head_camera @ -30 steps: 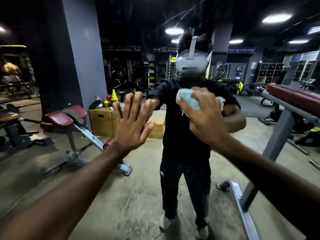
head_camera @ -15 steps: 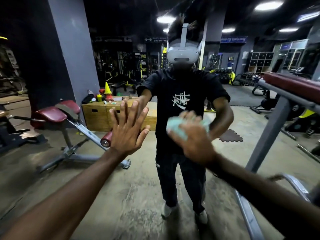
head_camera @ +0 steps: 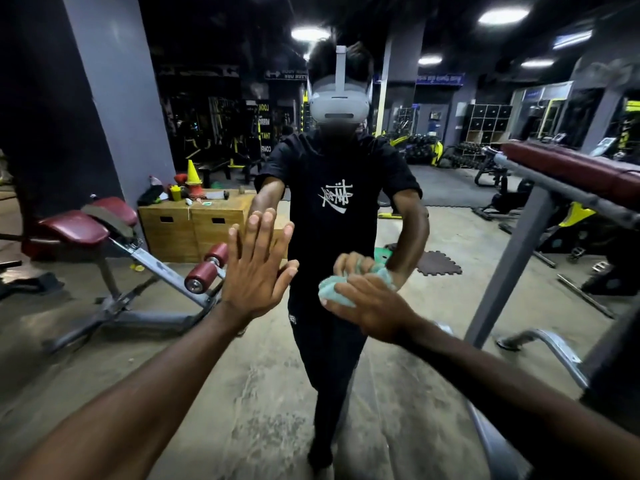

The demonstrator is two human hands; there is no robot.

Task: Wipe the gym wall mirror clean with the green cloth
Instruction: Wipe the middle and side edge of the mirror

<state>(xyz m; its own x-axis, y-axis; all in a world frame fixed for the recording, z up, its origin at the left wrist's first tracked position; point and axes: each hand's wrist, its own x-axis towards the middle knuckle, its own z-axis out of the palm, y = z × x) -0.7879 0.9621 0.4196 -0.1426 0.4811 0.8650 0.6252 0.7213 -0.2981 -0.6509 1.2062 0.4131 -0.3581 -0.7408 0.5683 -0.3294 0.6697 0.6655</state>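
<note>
Both our hands meet the mirror (head_camera: 214, 393): our left hand (head_camera: 258, 271) lies flat on the glass, grip wide with fingers straight, while our right hand (head_camera: 377, 306) presses the bunched green cloth (head_camera: 334, 294) against it near mid-height, grip curled around it.

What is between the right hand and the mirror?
The green cloth, bunched up: the right hand holds it against the mirror. The head view shows it.
</note>
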